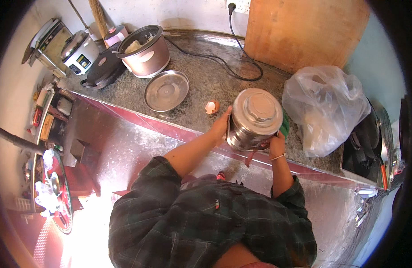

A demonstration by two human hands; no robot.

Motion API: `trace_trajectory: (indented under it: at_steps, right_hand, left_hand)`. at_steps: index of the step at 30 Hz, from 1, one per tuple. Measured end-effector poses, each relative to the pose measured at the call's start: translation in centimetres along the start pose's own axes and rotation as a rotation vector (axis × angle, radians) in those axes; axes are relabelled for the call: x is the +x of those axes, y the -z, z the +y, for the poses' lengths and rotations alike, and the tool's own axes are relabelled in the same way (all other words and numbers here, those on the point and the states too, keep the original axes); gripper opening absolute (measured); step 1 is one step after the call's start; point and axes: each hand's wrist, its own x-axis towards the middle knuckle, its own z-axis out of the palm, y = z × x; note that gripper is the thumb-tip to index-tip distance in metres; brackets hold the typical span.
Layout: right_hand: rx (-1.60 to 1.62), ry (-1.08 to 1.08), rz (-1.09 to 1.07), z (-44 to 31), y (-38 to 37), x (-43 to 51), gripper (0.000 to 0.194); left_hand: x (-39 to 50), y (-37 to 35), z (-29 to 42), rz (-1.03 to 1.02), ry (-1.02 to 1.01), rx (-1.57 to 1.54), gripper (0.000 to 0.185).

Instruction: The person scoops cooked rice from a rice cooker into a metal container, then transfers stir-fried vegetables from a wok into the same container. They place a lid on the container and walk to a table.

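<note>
Both my hands grip a shiny metal canister [241, 134] at the front edge of the counter. Its round, stepped end faces up towards me. My left hand [222, 126] presses on its left side with the fingers partly hidden behind it. On the lower right, my right hand [276, 144], with a bangle at the wrist, holds the canister near its base. Something green [285, 125] shows just behind the right hand. To the left of the canister lies a broken eggshell [216, 106]. A round metal lid [166, 91] rests flat farther left.
Behind the metal lid stands a rice cooker pot [152, 60] with rice inside. Beside it are a black lidded pan [105, 68] and a white rice cooker [79, 55]. A black cord [212, 57] crosses the stone counter [196, 73]. A filled plastic bag [326, 110] sits right.
</note>
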Motion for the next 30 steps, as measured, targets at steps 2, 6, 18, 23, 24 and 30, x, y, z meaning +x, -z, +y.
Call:
trace_trajectory:
  at_steps: [2,6,18,23,24,30]
  right_hand:
    - [0.006,0.025,0.077,0.8,0.4,1.6,0.027]
    - [-0.03,0.11,0.219,1.2,1.5,4.5,0.024]
    - [0.254,0.114,0.214,-1.8,1.8,-1.3,0.046]
    - [0.253,-0.043,0.769,0.9,1.7,-7.6,0.032]
    - [0.261,-0.029,0.821,1.4,0.5,-8.4,0.029]
    - [0.13,0.038,0.795,1.6,-8.0,-8.8,0.017]
  left_hand:
    - [2.6,0.0,-0.3,-0.098,-0.049,-0.001,0.058]
    - [4.8,-2.8,2.7,0.078,-0.039,0.341,0.056]
    - [-0.6,5.9,28.6,0.071,-1.092,1.383,0.017]
    - [-7.0,17.1,42.1,0.713,-0.957,2.153,0.02]
    - [-7.9,17.6,43.0,0.739,-0.77,2.21,0.02]
    - [-6.9,20.3,46.8,0.505,-0.324,2.284,0.022]
